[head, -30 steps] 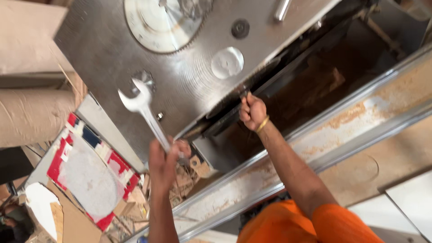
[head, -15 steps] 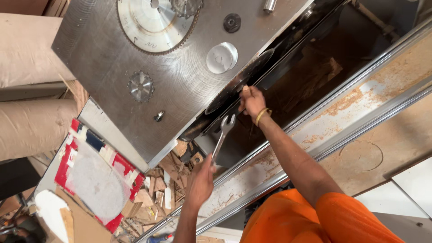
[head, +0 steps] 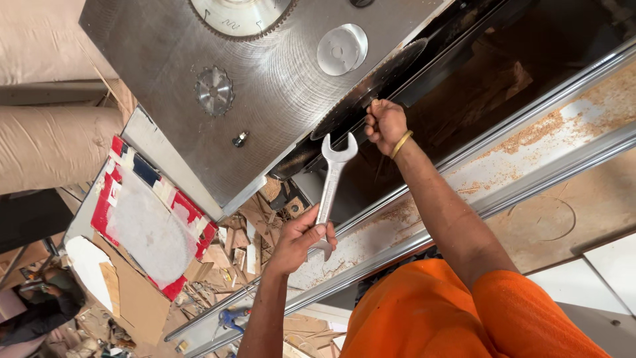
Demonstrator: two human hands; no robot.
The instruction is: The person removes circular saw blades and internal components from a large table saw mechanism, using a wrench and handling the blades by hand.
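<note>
Steel saw table (head: 165,59) over scrap-littered floor (head: 232,245)

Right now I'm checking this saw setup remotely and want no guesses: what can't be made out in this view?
- Large saw blade: mostly hidden in the slot under the steel table; its centre fastening is out of sight.
- Right hand: closed at the blade's edge; what its fingers grip is hidden.
- Toothed disc: cut off by the top edge.
- Spanner: lower end covered by the left hand.

Flat red-white-blue saw-blade pkg (head: 149,222) lower left, beside cardboard scraps (head: 248,242).
</note>
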